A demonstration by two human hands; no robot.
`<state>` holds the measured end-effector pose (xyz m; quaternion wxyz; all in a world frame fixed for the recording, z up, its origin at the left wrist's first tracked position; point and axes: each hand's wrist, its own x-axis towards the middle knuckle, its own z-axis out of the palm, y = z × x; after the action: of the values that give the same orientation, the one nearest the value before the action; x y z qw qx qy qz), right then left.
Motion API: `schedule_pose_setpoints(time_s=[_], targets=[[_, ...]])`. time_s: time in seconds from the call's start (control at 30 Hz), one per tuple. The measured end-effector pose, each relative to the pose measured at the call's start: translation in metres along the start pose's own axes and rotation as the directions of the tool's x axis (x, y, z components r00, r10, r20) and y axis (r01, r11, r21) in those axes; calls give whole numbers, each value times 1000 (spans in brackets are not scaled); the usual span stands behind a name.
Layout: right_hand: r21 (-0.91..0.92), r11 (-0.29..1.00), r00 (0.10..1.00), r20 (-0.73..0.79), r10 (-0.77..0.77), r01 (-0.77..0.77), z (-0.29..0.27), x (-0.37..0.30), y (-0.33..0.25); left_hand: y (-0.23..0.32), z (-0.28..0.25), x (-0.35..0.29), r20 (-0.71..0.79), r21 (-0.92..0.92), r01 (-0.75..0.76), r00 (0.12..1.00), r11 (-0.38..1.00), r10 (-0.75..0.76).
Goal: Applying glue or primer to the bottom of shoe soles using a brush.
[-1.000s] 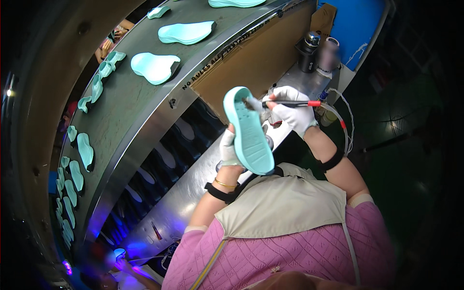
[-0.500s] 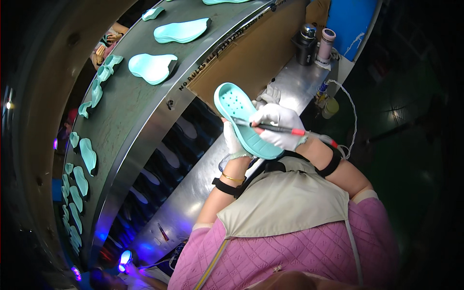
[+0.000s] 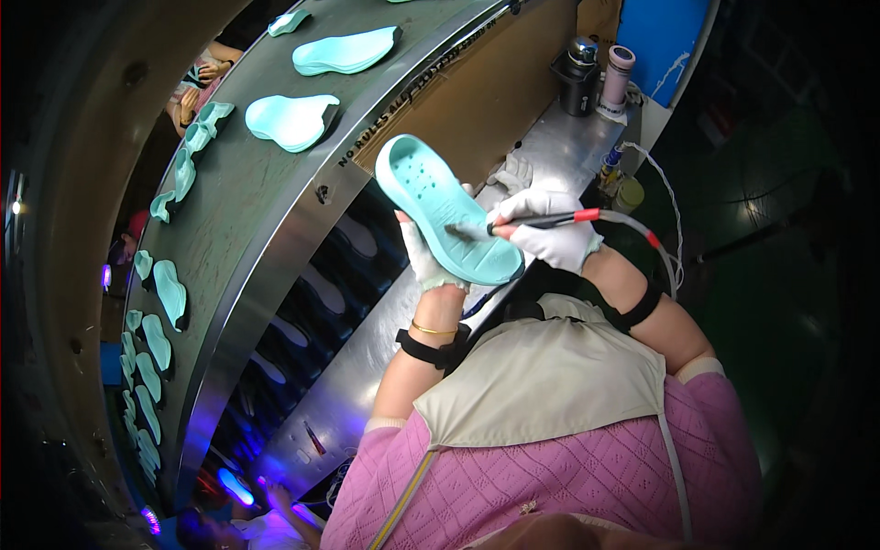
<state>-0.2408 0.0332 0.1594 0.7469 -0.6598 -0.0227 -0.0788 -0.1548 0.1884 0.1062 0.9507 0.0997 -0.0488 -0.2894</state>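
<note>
A turquoise shoe sole [image 3: 426, 188] is tilted up in front of me, its inner side toward me, with small dimples at the far end. My left hand [image 3: 423, 252], in a white glove with bare fingertips, supports it from below and along its left edge. My right hand [image 3: 557, 240], gloved the same way, is closed round a thin black brush [image 3: 585, 215] with red bands and a pale tube trailing from its back end. The brush tip lies over the middle of the sole. Whether the bristles touch the surface is hard to make out.
A curving conveyor belt [image 3: 247, 192] on my left carries several turquoise soles [image 3: 291, 121]. A metal bench [image 3: 559, 151] holds a spare white glove [image 3: 511, 174], a black flask [image 3: 577, 78] and a pink bottle [image 3: 617, 78]. A co-worker's hand [image 3: 280, 500] is at lower left, near a blue-lit sole [image 3: 236, 486].
My left hand has shifted the sole left and slightly up. My right hand has moved right, and the brush tip is now nearer the sole's close end.
</note>
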Motion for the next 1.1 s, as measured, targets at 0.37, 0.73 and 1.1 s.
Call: schedule_pose_setpoints(time_s=[0.37,0.73,1.1], targets=[[61,997,998,50,48,-51,19,-9,-4,-6,28,-10,88,78,4,996,997,-11],[-98,984,976,169,-134,152,5,0,-2,14,27,-4,45,201,134,988,970,-146],[57,996,937,346,39,-62,-2,-7,-1,38,32,2,-27,289,275,960,917,-280]])
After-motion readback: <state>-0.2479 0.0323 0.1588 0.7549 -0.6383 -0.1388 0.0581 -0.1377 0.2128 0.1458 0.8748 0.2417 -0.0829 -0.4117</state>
